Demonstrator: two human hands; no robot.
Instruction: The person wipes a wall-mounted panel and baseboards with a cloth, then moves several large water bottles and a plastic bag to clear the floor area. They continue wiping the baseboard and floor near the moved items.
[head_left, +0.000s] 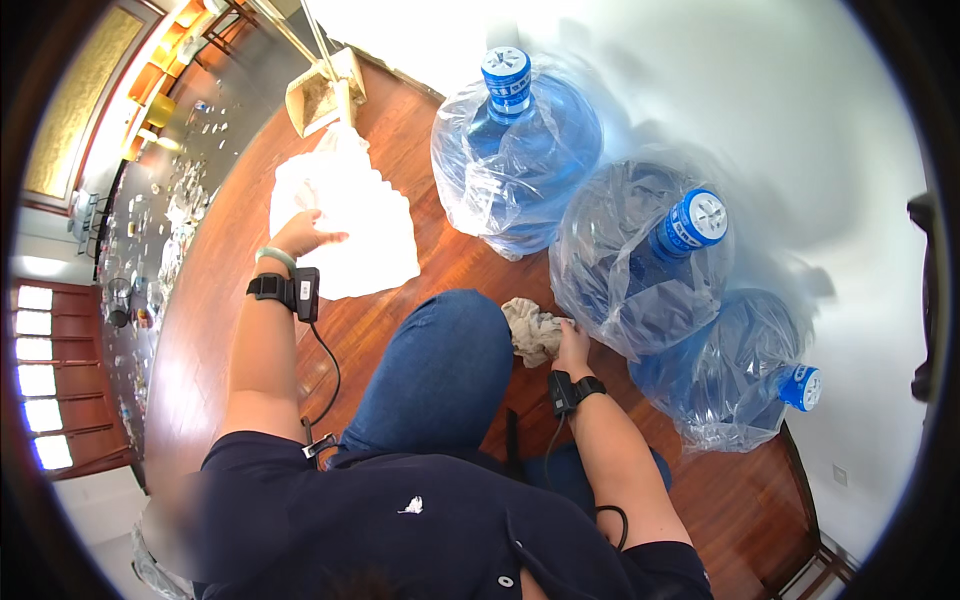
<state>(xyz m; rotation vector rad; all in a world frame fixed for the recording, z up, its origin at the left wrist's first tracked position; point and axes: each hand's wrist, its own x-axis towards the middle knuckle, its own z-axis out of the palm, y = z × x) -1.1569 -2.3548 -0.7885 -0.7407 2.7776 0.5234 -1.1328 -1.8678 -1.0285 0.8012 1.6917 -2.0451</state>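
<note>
My left hand (306, 234) is at the left side of a bright white cloth or bag (367, 240) on the wooden floor, thumb and fingers apart; glare hides the detail of the white item. In my right hand (573, 346) is a crumpled beige-grey cloth (532, 330), low over the floor beside my knee. Just past that hand, a large blue water jug (637, 262) wrapped in clear plastic leans with its cap to the right. A similar wrapped jug (517, 157) stands beyond it, and another wrapped jug (727, 367) tilts toward the wall at the right.
A dustpan (315, 97) with debris in it and long handles stands at the upper left. The pale wall (840, 315) runs behind the jugs. Many small scattered items lie on the dark floor (161, 202) at the far left. My bent knee (435, 367) is between my hands.
</note>
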